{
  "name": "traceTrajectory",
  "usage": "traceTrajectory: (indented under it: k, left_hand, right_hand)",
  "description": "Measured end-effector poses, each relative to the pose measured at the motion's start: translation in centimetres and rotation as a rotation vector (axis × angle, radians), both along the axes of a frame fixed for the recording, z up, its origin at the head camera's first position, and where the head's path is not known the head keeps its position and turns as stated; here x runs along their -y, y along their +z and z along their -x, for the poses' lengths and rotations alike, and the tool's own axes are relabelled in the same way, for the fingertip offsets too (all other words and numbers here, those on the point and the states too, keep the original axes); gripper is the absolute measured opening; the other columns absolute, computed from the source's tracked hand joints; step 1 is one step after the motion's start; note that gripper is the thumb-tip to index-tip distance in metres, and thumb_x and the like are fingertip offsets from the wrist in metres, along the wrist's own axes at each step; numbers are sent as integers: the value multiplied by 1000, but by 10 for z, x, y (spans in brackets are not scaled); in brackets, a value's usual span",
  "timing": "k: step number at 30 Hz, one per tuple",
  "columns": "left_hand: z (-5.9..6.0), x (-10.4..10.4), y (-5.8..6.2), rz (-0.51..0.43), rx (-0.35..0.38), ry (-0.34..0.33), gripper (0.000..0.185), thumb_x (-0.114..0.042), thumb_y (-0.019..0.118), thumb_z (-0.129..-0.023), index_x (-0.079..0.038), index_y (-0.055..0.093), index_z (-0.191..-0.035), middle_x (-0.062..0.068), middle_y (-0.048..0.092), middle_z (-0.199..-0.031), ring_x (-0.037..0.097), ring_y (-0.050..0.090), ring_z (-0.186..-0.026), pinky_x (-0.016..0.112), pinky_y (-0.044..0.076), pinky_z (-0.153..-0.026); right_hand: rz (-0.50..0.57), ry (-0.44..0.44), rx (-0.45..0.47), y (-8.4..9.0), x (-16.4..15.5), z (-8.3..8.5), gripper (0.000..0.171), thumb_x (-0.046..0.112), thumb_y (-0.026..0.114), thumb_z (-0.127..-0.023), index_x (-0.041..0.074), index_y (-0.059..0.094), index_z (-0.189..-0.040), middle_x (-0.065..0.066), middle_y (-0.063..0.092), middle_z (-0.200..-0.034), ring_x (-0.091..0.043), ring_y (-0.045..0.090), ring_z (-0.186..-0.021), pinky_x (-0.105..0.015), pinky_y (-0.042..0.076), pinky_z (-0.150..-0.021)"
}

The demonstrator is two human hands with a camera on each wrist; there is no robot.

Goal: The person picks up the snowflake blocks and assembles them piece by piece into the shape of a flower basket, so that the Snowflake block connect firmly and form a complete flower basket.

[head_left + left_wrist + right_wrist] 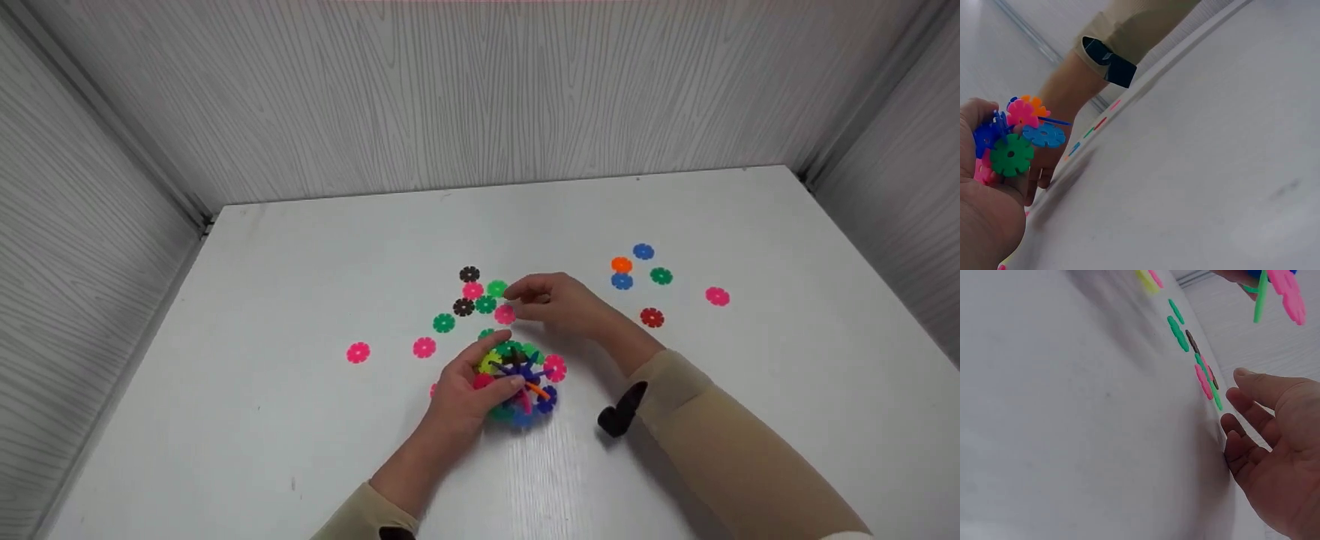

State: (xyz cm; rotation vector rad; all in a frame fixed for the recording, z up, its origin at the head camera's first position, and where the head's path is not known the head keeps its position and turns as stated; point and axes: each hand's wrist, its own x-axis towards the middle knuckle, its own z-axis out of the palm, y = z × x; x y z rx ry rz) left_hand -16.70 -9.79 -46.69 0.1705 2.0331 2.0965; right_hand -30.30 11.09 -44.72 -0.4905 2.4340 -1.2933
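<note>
White counter (pixel 315 262) strewn with loose discs, then the disc ball (pixel 521 382) near its front — steadied in the left hand (pixel 469 394), grip curled round it — right hand (pixel 559 304) open-fingered over a pink disc (pixel 505 314).

Bright, even light; wrist views blurry, soft shadows.

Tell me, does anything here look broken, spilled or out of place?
Nothing stands out. Loose plastic discs lie flat and scattered on the white table. The left hand holds a cluster of joined discs, and the right hand reaches a pink disc.
</note>
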Motion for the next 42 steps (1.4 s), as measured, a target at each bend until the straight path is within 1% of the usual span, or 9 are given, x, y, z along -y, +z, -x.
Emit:
traceTrajectory:
  k: [8,15,20,25,27,30,36,39,42]
  left_hand:
    - [0,-1,-1,-20,18,-13,75,-23,86,-91,-21,52,-157,2,44,-161,27,31,-155,38,53,-108]
    - [0,-1,-2,5,18,0,75,-25,87,-90,-24,52,-157,0,43,-162,26,30,-155,38,53,-108]
    - [1,-2,-5,-6,15,-3,74,-25,86,-90,-24,53,-156,1,44,-160,26,35,-152,38,54,-107]
    - [0,-2,-6,-20,7,-7,72,-24,86,-91,-23,53,-155,1,44,-160,25,35,-152,38,53,-107]
    - [0,-2,-7,-17,0,-7,72,-24,86,-91,-23,53,-155,0,44,-160,24,33,-153,38,52,-109]
    - [-1,-2,-7,-7,-4,-6,74,-23,86,-90,-23,52,-156,-1,45,-160,23,33,-154,39,51,-111]
    - [0,-4,-6,24,8,3,71,-25,84,-93,-24,52,-156,-1,43,-162,24,31,-155,40,50,-112]
    - [0,-4,-5,27,28,10,65,-26,84,-93,-23,55,-151,0,46,-159,26,40,-149,39,53,-108]
    - [0,-4,-4,22,29,6,55,-25,85,-92,-21,61,-142,3,54,-150,27,48,-142,38,55,-105]
  right_hand:
    - [-71,48,-7,-3,8,0,30,23,77,-100,29,75,-130,8,69,-131,-19,61,-131,-40,51,-111]
    - [-125,72,-26,-7,8,-1,35,23,81,-97,31,76,-131,9,69,-127,-18,62,-125,-37,53,-108]
    - [-202,142,-54,-6,4,-3,35,22,79,-98,30,75,-132,9,68,-126,-17,62,-124,-36,54,-106]
    - [-254,229,-76,-3,-6,-5,27,21,75,-101,27,77,-127,7,67,-122,-17,60,-121,-37,54,-105]
    - [-256,237,-82,-4,-10,-7,24,21,75,-101,27,75,-125,7,66,-121,-17,59,-120,-37,54,-105]
    - [-219,194,-68,-7,-19,-13,21,22,75,-101,29,71,-120,5,65,-117,-19,59,-116,-38,55,-103]
    - [-40,-9,-31,-9,-45,-32,15,23,75,-101,28,68,-114,2,68,-110,-22,64,-107,-34,58,-92]
    - [111,-65,-11,1,-54,-45,17,19,76,-101,20,70,-116,-3,71,-109,-25,70,-101,-33,61,-89]
    - [237,-44,-33,17,-55,-59,17,17,75,-101,15,72,-118,-8,74,-106,-29,74,-94,-35,63,-87]
